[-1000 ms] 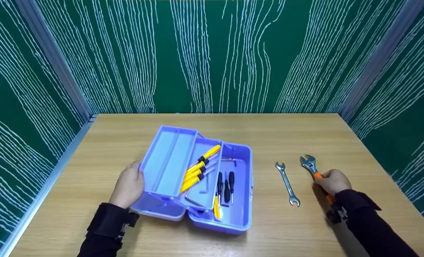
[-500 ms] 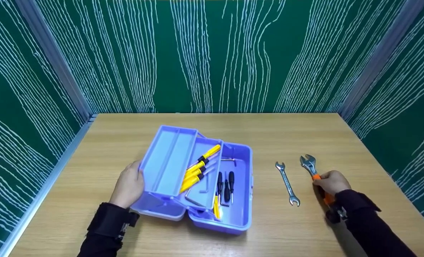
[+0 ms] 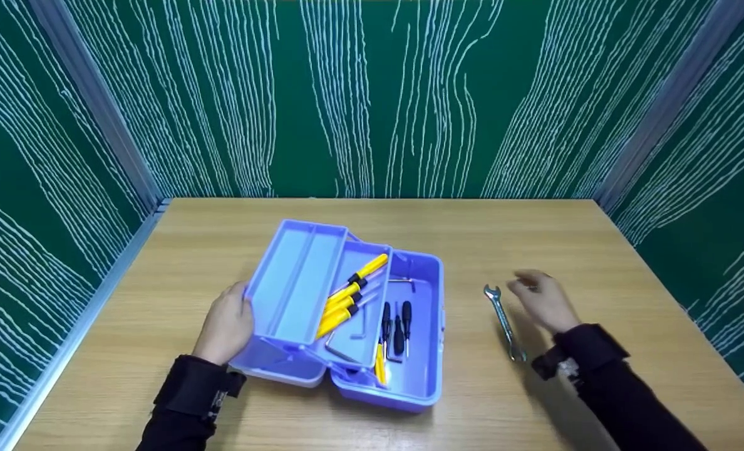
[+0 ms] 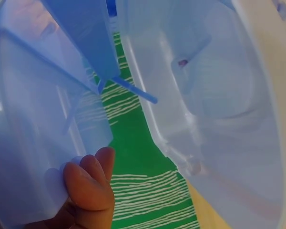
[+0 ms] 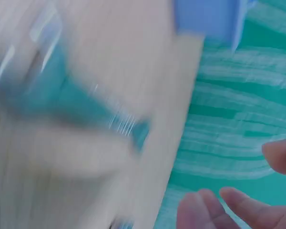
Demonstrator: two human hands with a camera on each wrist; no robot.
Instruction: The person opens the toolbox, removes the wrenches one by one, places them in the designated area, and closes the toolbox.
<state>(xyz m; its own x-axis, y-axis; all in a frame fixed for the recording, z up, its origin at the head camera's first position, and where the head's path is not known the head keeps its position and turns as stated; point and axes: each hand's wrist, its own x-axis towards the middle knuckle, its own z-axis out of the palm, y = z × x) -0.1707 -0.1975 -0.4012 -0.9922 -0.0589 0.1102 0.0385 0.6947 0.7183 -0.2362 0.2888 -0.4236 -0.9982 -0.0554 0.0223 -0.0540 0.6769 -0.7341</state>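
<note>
My left hand (image 3: 225,326) grips the left side of a purple toolbox (image 3: 431,376), which stands open with its trays fanned out. In the left wrist view its fingers (image 4: 88,188) curl against the plastic wall. My right hand (image 3: 544,304) is above the table, just right of a double open-end wrench (image 3: 502,319). Its fingertips (image 5: 190,210) and thumb are apart in the right wrist view, with nothing between them. That wrench is blurred there. The orange-handled adjustable wrench is not visible in the head view. A small metallic piece (image 5: 121,223) shows at the right wrist view's lower edge.
Yellow-handled screwdrivers (image 3: 341,310) and hex keys lie in the middle tray. Small black-handled screwdrivers (image 3: 398,332) lie in the toolbox's bottom. Green walls (image 3: 422,100) with white lines enclose the wooden table (image 3: 459,232) at the back and sides.
My right hand has let go of the adjustable wrench and moved left and slightly away from me, beside the open-end wrench. My left hand and the toolbox have stayed in place.
</note>
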